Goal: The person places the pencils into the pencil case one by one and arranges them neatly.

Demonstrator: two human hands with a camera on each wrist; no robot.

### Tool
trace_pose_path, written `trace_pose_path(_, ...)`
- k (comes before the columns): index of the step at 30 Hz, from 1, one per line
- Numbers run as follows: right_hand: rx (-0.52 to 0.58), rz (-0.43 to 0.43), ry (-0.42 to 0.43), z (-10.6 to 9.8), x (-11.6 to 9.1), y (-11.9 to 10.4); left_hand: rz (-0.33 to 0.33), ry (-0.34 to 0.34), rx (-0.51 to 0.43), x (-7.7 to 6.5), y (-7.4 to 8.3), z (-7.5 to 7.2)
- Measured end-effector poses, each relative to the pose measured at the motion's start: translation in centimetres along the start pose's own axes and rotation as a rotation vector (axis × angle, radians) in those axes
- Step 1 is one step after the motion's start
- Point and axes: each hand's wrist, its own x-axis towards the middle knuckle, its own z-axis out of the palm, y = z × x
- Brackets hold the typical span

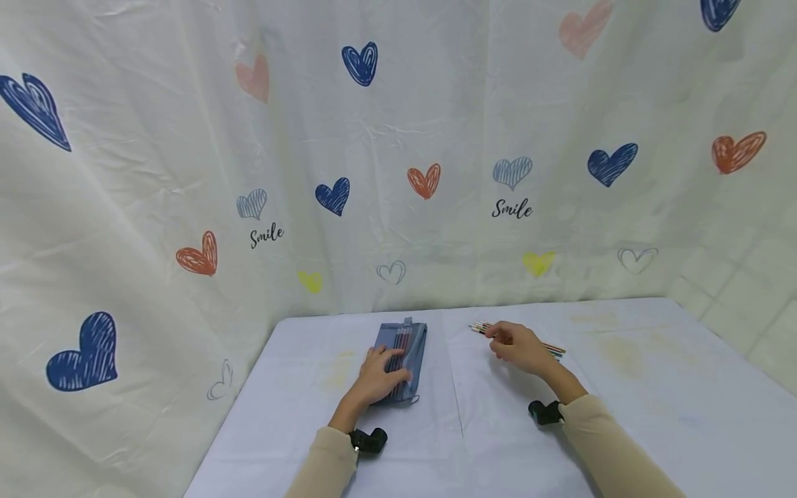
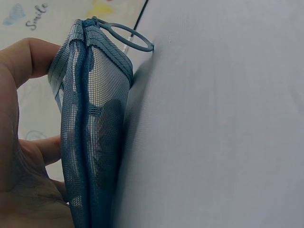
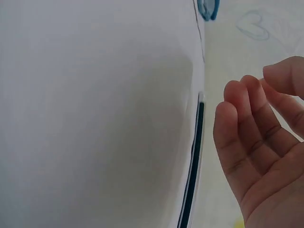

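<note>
A blue mesh pencil case (image 1: 416,353) lies lengthwise on the table, with several pencils showing through it. My left hand (image 1: 376,377) rests on top of the case, fingers spread. Seen edge-on in the left wrist view, the case (image 2: 102,114) has a zipper and a loop pull (image 2: 128,37); thumb and fingers touch its upper face. Several loose pencils (image 1: 553,348) lie in a bundle to the right. Above them hovers my right hand (image 1: 519,349), fingers loosely bent. In the right wrist view nothing shows between the fingers (image 3: 227,118), and one dark pencil (image 3: 192,166) lies beyond.
A white cloth covers the table (image 1: 461,449), with a crease between case and pencils. Behind stands a white curtain (image 1: 436,124) printed with hearts and "Smile". Each wrist wears a black camera (image 1: 370,441). White tiles (image 1: 735,283) show at the right.
</note>
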Motion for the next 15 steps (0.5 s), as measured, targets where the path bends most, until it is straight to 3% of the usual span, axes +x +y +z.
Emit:
trace_pose_path(7,-0.231,-0.009,0.08,-1.4,-0.6,1.1,0.002,0.0,0.003,0.1,0.1,0.0)
trace_pose_path(15,-0.305,0.011,0.084,-2.7,-1.0,1.8,-0.001,0.002,0.003,0.2,-0.1,0.1)
